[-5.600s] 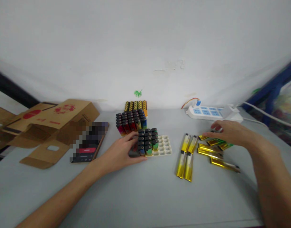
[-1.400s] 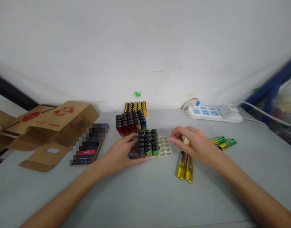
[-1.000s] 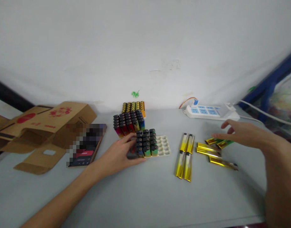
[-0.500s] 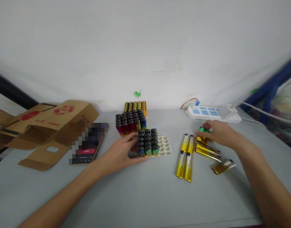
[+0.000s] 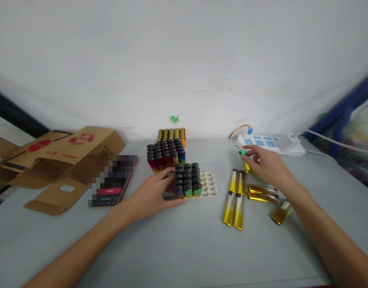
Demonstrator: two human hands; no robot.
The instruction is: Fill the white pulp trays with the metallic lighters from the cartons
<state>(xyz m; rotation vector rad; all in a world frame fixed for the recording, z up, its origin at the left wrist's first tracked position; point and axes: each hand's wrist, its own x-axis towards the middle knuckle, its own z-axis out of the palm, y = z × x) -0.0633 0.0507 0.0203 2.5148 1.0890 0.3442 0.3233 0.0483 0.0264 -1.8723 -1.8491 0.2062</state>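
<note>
Right hand lifted off pile — grip pinching lighter; left hand clasping tray.

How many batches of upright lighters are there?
3: gold batch by the wall, dark batch before it, third batch in the white tray at the left hand.

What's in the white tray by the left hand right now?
Black-capped lighters stand upright in the left part of the tray; the cells on its right show empty. The left hand covers its near-left corner.
</note>
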